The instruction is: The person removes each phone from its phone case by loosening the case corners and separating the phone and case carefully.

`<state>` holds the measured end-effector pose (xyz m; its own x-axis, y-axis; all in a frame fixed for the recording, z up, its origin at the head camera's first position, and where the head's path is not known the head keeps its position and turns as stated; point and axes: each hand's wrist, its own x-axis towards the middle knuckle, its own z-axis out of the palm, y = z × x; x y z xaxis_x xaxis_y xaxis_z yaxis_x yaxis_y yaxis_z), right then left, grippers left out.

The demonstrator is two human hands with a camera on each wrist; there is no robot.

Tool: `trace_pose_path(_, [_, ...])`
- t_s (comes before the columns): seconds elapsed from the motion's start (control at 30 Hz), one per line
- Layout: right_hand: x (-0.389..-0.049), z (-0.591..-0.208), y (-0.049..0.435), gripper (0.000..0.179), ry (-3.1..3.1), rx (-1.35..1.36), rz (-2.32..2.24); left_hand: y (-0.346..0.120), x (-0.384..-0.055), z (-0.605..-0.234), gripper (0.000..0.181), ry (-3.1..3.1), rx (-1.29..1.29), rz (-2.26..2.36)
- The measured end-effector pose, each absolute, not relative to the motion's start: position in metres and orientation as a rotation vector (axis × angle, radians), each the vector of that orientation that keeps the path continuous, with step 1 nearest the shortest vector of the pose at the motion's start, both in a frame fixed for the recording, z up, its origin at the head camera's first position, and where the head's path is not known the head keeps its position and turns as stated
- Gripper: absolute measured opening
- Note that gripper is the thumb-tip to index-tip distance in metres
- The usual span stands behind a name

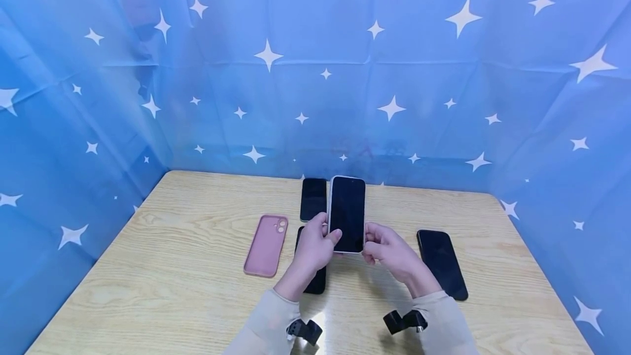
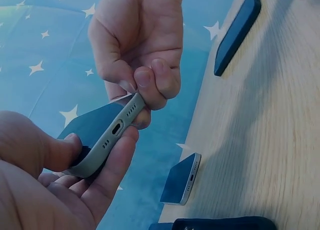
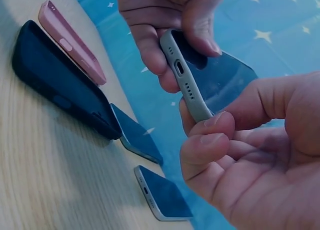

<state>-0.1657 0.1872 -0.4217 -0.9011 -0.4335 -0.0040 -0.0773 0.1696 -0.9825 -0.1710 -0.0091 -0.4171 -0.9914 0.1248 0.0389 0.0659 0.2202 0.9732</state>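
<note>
A phone (image 1: pixel 348 212) in a light grey case (image 2: pixel 102 147) is held up between both hands, dark screen toward the head camera. My left hand (image 1: pixel 315 242) grips its lower left side, thumb over the screen's edge and fingers underneath. At the lower right corner, my right hand (image 1: pixel 391 251) pinches the case edge between thumb and curled fingers, as the right wrist view shows. The case's bottom edge (image 3: pixel 187 82) has a charging port opening and small holes. A dark phone case (image 3: pixel 62 84) lies on the table, partly hidden by my left hand and forearm in the head view.
On the wooden table (image 1: pixel 197 300), a pink phone case (image 1: pixel 266 245) lies left of the hands. A phone (image 1: pixel 313 199) lies near the far edge, with a pale-edged phone (image 3: pixel 162 195) close by. A black phone-shaped item (image 1: pixel 442 264) lies right. Blue starry curtains (image 1: pixel 315 86) surround the table.
</note>
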Motion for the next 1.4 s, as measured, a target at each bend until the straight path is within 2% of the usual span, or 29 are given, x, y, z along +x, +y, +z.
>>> trace_pose_path(0.1, [-0.167,-0.423,0.189,0.02,2.133,-0.511,-1.81,-0.011,-0.17,-0.417,0.003,2.281,0.175,2.022])
trace_pose_path(0.43, [-0.172,-0.433,0.196,0.039,1.862,-0.614,-1.96,-0.019,-0.176,-0.421,0.018,1.796,0.223,2.217])
trace_pose_path(0.6, [-0.172,-0.432,0.195,0.036,1.88,-0.595,-1.954,-0.022,-0.178,-0.422,0.02,1.78,0.256,2.215])
trace_pose_path(0.87, [-0.165,-0.427,0.191,0.022,2.111,-0.54,-1.812,-0.023,-0.177,-0.424,0.015,1.873,0.237,2.195])
trace_pose_path(1.1, [-0.161,-0.426,0.189,0.035,2.229,-0.4,-1.829,-0.024,-0.176,-0.425,0.013,1.912,0.214,2.179])
trace_pose_path(1.4, [-0.16,-0.426,0.193,0.023,2.237,-0.455,-1.854,-0.025,-0.177,-0.426,0.016,1.923,0.176,2.17])
